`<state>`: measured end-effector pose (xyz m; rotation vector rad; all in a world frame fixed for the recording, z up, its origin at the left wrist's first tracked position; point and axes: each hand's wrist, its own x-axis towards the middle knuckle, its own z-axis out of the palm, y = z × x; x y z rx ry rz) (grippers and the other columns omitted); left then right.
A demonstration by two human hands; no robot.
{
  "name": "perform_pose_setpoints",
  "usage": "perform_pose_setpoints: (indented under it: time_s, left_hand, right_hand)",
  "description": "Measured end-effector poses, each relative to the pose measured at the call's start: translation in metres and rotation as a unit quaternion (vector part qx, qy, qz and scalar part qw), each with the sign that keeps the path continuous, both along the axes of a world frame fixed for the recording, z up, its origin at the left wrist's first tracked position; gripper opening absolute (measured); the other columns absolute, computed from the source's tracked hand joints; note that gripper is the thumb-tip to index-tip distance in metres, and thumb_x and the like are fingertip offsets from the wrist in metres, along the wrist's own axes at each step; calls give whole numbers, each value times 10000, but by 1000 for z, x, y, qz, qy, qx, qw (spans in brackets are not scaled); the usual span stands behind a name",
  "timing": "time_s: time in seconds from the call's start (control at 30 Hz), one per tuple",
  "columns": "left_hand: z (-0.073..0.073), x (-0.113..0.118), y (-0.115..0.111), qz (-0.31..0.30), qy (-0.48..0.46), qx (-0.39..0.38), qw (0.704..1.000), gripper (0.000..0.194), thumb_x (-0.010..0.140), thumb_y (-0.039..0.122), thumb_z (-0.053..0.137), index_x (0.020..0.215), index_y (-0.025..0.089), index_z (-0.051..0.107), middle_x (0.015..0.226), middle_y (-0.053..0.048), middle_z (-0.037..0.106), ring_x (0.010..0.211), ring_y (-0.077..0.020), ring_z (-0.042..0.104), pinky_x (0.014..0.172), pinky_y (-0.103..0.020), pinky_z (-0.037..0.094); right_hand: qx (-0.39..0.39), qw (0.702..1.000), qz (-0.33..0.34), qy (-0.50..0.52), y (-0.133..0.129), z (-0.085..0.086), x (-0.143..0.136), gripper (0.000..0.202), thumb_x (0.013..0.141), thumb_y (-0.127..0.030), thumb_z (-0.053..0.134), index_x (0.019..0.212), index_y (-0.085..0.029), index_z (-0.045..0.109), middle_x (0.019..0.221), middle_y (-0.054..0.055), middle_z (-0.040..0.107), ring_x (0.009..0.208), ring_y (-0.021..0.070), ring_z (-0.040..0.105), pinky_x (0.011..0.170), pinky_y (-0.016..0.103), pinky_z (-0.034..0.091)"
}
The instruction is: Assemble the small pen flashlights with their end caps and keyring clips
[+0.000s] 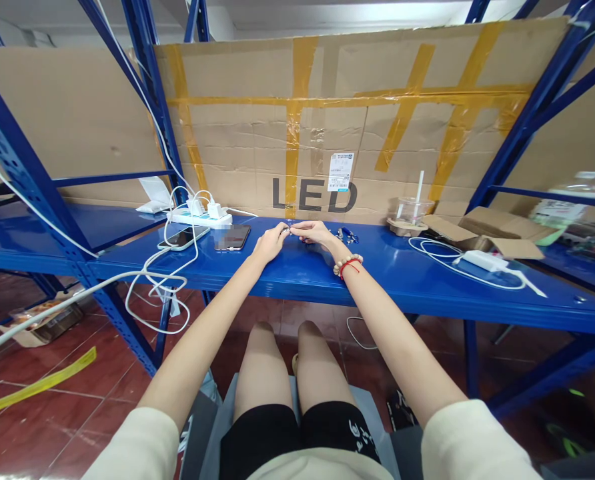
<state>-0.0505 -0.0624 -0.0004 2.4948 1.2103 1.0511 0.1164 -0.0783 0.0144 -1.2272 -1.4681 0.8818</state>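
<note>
My left hand [271, 243] and my right hand [312, 233] meet over the blue metal shelf [297, 267], fingertips pinched close together. Between them is a tiny shiny piece [286, 230], too small to name. Both hands look closed on it or on parts of it. Just beyond my right hand lies a small pile of blue and silvery bits [346, 235], partly hidden by that hand. Left of my left hand, a dark phone [232, 238] lies flat on the shelf.
A white power strip [202, 219] with chargers and looping white cables [167, 280] stands at the left. To the right are a plastic cup with a straw [411, 210], an opened cardboard box [497, 230] and a white adapter [485, 261]. Taped cardboard [247, 147] backs the shelf.
</note>
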Motion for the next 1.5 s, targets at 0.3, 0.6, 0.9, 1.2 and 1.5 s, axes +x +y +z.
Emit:
perform_pose_setpoints:
  time_s: [0.3,0.6,0.9,1.2,1.5]
  left_hand:
    - [0,0,-1,-13,-3,-7,1000,270,901,353,366,1066,219,533,888,-66,667,860,-233,621,758,-337,454]
    - [-4,0,3,-33,-14,7,999,263,890,266,386,1087,179,537,912,-87,667,849,-215,623,796,-334,459]
    - [3,-2,-6,0,43,8,999,341,920,345,310,1083,221,583,957,-65,680,906,-213,620,809,-313,450]
    - [-3,1,3,18,63,-4,998,346,935,350,271,1093,227,553,1123,-85,642,1056,-239,588,883,-359,442]
    - [-2,8,3,22,108,-15,994,362,919,209,288,1261,96,322,1152,-220,599,1075,-286,589,848,-391,465]
  right_hand:
    - [2,1000,2,5,2,-1,1,398,591,-365,783,931,-165,729,833,45,694,590,51,531,481,147,388]
    - [-11,1000,-2,8,1,0,-1,361,603,-340,788,912,-163,730,797,33,677,558,36,509,443,126,370]
    - [-39,998,38,9,-3,2,-2,265,736,-341,698,937,-170,715,924,44,688,543,30,528,436,113,395]
    - [-73,995,61,30,-6,2,-8,205,843,-282,592,964,-151,692,1012,87,688,573,52,591,473,120,448]
    - [-60,991,62,105,-4,1,-16,148,876,-158,528,910,-108,663,865,97,704,640,102,660,598,189,529]
